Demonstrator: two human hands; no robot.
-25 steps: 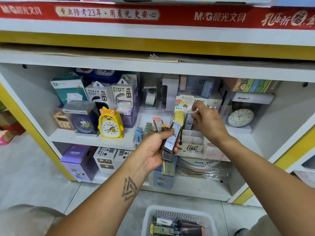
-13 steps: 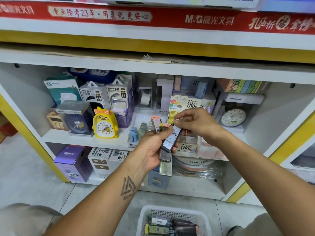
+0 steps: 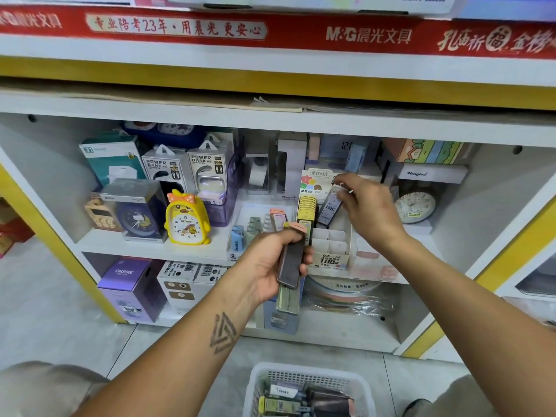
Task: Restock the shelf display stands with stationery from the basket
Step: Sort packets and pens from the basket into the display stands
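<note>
My left hand (image 3: 270, 263) grips a stack of flat pencil-lead cases (image 3: 290, 260), dark with pink caps, in front of the shelf. My right hand (image 3: 365, 206) pinches the top of one lead case (image 3: 330, 207) and holds it tilted over the back row of the white cardboard display stand (image 3: 331, 251), beside a row of yellow cases (image 3: 306, 207). The stand's front slots show bare dividers. A white plastic basket (image 3: 304, 377) with more cases stands on the floor below my arms.
A second tray (image 3: 255, 227) of blue and green cases sits left of the stand. Boxed clocks, a yellow duck clock (image 3: 186, 221) and power-bank boxes (image 3: 186, 170) fill the shelf's left; a round clock (image 3: 416, 206) stands right. Boxes fill the lower shelf.
My right hand took one case from the stack in my left hand and lifted it up and right to the display stand. The left hand stayed in place.
</note>
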